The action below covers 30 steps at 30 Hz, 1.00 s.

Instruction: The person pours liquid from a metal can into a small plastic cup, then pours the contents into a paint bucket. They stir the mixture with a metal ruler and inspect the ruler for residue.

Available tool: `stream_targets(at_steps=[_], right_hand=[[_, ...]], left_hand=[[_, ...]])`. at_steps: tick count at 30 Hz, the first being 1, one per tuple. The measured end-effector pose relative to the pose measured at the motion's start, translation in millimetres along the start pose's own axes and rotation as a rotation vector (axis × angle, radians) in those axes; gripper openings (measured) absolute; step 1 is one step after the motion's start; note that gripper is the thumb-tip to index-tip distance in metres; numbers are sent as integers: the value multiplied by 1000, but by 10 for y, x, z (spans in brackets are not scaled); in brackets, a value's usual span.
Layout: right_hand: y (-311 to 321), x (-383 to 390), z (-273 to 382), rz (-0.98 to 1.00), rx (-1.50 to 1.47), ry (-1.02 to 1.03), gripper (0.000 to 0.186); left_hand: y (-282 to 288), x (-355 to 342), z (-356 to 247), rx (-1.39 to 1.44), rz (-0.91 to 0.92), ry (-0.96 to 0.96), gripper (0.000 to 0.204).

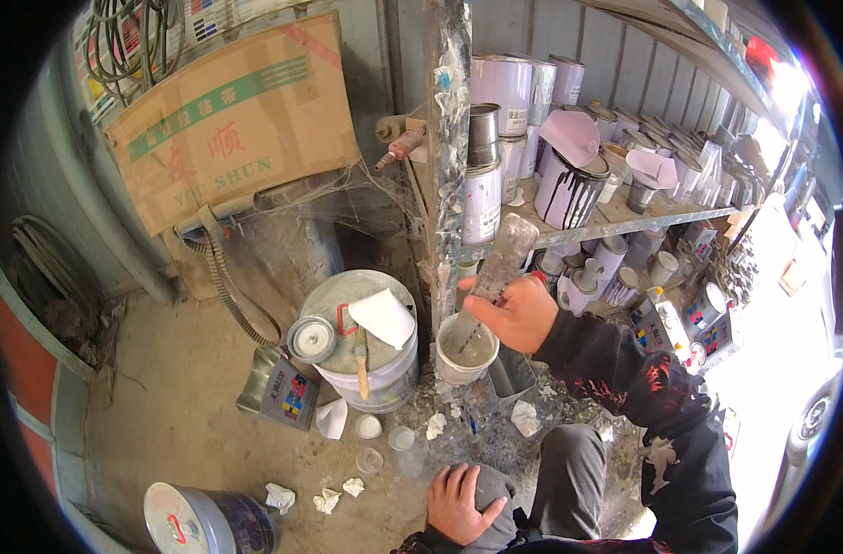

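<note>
Far left, a coil of dark hose [56, 268] lies against the wall, and above it a flattened cardboard box [232, 120] leans on the corrugated sheet. At the bottom edge a grey paint drum [209, 522] lies on its side on the dusty concrete floor [172, 406], with crumpled paper scraps [327, 499] just beside it. Further in, a dented rectangular tin [283, 392] rests near a large lidded paint bucket [366, 346]; on that lid sit a small round tin lid [311, 339], a folded white paper [384, 317] and a wooden-handled tool [360, 362]. Small clear caps [369, 459] lie on the floor in front of the bucket.

The left hand [460, 503] lies flat and relaxed on the person's grey-trousered knee [495, 499], grasping nothing.

Next comes a paint-crusted steel post [449, 138], which rises just behind the small white mixing cup [466, 349] and crowds the space over it. The cup stands on the floor at the foot of the post, holding greyish liquid. The right hand [518, 314] is wrapped around a clear plastic bottle [500, 263], tilted with its lower end pointing into the cup.

To the right, a metal shelf [624, 222] carries many paint cans [509, 88], one can streaked with black drips [569, 189], and smaller tins [661, 268] crowd beneath it.
</note>
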State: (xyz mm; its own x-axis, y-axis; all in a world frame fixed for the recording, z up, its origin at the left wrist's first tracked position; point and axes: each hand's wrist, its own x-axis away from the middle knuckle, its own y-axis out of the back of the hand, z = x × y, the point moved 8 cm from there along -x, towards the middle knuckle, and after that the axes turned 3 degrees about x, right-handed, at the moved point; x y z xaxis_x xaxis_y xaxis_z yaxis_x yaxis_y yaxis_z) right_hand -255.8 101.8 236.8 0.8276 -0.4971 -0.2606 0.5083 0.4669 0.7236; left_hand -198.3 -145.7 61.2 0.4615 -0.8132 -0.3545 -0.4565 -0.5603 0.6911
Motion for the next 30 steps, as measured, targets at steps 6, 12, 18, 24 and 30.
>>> stream_targets(at_steps=[6, 12, 18, 24, 30], right_hand=[[27, -7, -176, 36, 31, -81, 28], [-207, -155, -421, 78, -302, -141, 25], [108, -32, -247, 48, 393, 10, 34], [-38, -35, -153, -25, -68, -8, 29], [18, -3, -189, -5, 91, 22, 28]], left_hand=[[-1, 10, 19, -6, -8, 5, 67], [-26, 1, -4, -1, 4, 4, 67], [-8, 1, 16, 7, 6, 13, 67], [-12, -9, -3, 3, 1, -2, 67], [14, 13, 3, 3, -19, -2, 67]])
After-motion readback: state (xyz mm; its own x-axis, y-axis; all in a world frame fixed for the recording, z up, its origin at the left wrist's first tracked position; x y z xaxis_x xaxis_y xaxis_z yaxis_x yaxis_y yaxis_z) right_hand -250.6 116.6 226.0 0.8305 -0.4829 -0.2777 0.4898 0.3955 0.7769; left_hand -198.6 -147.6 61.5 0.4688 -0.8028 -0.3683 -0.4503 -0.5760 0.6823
